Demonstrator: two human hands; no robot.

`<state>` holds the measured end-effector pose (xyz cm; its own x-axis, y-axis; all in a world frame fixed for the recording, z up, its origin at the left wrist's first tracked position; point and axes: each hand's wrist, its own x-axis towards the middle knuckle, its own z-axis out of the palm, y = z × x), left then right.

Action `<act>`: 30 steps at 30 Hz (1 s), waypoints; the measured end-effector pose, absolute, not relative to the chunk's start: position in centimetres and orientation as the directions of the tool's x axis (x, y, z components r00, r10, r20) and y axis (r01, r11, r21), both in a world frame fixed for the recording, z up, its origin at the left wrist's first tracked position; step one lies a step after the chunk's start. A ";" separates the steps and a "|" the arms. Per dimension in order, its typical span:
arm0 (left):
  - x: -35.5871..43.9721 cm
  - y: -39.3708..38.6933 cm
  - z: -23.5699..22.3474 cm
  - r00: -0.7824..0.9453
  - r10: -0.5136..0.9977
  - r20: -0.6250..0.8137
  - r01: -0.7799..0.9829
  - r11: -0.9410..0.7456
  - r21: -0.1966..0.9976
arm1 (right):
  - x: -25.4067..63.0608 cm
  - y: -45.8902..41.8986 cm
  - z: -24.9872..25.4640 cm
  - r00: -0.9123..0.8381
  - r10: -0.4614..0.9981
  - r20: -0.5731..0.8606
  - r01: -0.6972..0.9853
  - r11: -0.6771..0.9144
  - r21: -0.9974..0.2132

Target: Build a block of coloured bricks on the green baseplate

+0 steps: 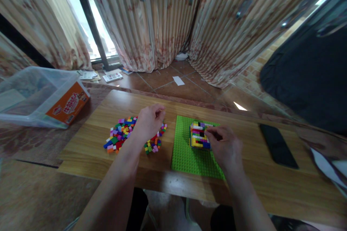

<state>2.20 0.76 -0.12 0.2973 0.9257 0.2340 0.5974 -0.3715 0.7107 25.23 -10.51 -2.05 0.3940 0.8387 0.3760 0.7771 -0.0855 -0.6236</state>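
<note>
A bright green baseplate (pixel 181 155) lies on the wooden table. On it stands a multicoloured brick structure (pixel 199 140), built from yellow, white, purple, blue and other small bricks. My right hand (pixel 226 146) is at the structure's right side, thumb and forefinger pinched at its top; any brick between them is too small to make out. A loose pile of small toy bricks (pixel 119 135) spreads left of the baseplate. Over the right part of this pile hovers my left hand (pixel 149 122), its fingers curled closed and their contents hidden. My left hand and forearm cover some of the bricks.
The wooden table (pixel 159 184) has a black phone (pixel 278 146) to the right of the baseplate. Beyond the table's left end sits a clear plastic bin (pixel 40 94) with an orange label. White paper (pixel 328 166) shows at the far right, and patterned curtains (pixel 151 25) hang behind.
</note>
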 end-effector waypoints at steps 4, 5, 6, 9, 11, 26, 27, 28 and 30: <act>2.2 0.7 -0.1 0.293 0.930 0.220 0.603 -0.359 0.713 | 25.3 -10.7 -2.1 0.344 0.846 0.408 0.813 -0.051 -0.579; 2.2 0.7 -0.1 0.292 0.932 0.215 0.605 -0.355 0.713 | 25.3 -10.7 -2.1 0.333 0.849 0.409 0.822 -0.050 -0.567; 2.2 0.7 -0.1 0.291 0.933 0.212 0.607 -0.352 0.713 | 25.3 -10.8 -2.1 0.326 0.851 0.411 0.831 -0.051 -0.554; 2.2 0.7 0.0 0.293 0.932 0.212 0.610 -0.353 0.709 | 25.4 -10.9 -2.1 0.310 0.853 0.420 0.854 -0.055 -0.518; 2.2 0.7 0.0 0.296 0.931 0.215 0.608 -0.357 0.709 | 25.3 -11.0 -2.1 0.296 0.856 0.424 0.861 -0.048 -0.506; 2.1 0.9 -0.1 0.263 0.942 0.207 0.619 -0.330 0.713 | 25.2 -11.5 -1.5 0.532 0.749 0.394 0.626 -0.034 -0.779; 2.0 1.0 -0.1 0.260 0.943 0.206 0.622 -0.327 0.712 | 25.2 -11.5 -1.5 0.572 0.720 0.393 0.598 -0.037 -0.801; 1.8 1.1 -0.2 0.258 0.945 0.202 0.627 -0.323 0.708 | 25.1 -11.4 -1.4 0.603 0.696 0.390 0.572 -0.036 -0.820; 1.4 1.4 -0.4 0.247 0.951 0.184 0.656 -0.304 0.691 | 25.0 -11.3 -1.4 0.641 0.665 0.385 0.538 -0.031 -0.842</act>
<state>1.40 1.38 -0.37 0.2470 0.9514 0.1837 0.6561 -0.3037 0.6909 25.01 -11.27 -1.44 0.6406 0.6645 0.3848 0.5382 -0.0311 -0.8422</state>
